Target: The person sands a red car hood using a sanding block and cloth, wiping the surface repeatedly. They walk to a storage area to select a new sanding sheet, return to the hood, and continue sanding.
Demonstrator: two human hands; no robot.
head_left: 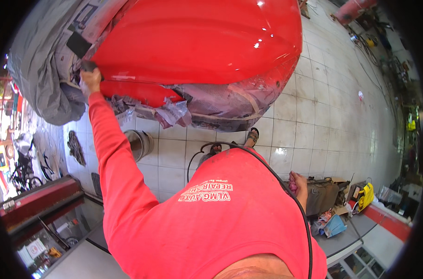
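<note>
My left hand reaches up and left on a long red sleeve and grips the dark handle of a flat black-bladed tool. The blade rests against the masked edge of a glossy red car body. Paper and tape masking covers the car's lower end below the red panel. My right hand hangs low at my right side, closed around a small pink thing, perhaps a rag. A black cable loops over my red shirt.
A grey cover drapes the car's left side. A metal bucket stands on the white tiled floor under the car. A brown bag and a yellow item lie on the right. Red counter edge at left.
</note>
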